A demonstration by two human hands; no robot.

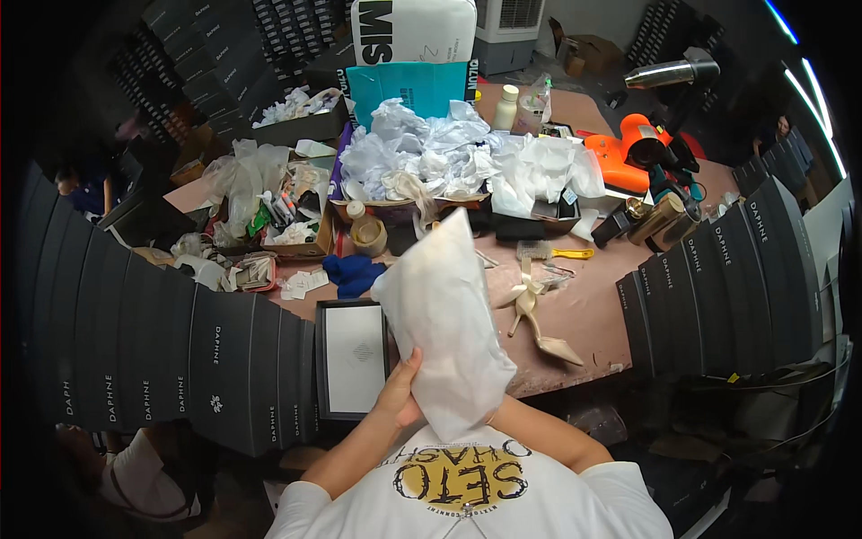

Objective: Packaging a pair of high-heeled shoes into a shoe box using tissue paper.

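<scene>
In front of my chest stands a translucent white pouch-like bag (444,314), tilted, its top corner pointing away from me. My left hand (401,393) is closed on its lower left edge, with the thumb lying along the side. Most of my right hand (492,415) is behind the lower right of the bag, so its fingers are hidden. Left of the bag lies an open dark shoebox (321,359) with a white sheet (355,357) inside. On the table to the right rests a beige high-heeled shoe (530,310) with an ankle strap.
Dark shoeboxes (153,341) are stacked at left, more boxes (718,278) at right. A carton of crumpled white paper (417,148) stands at the back. Nearby are a jar of liquid (367,232), blue cloth (352,274), a yellow-handled brush (557,252) and orange heat tools (620,162).
</scene>
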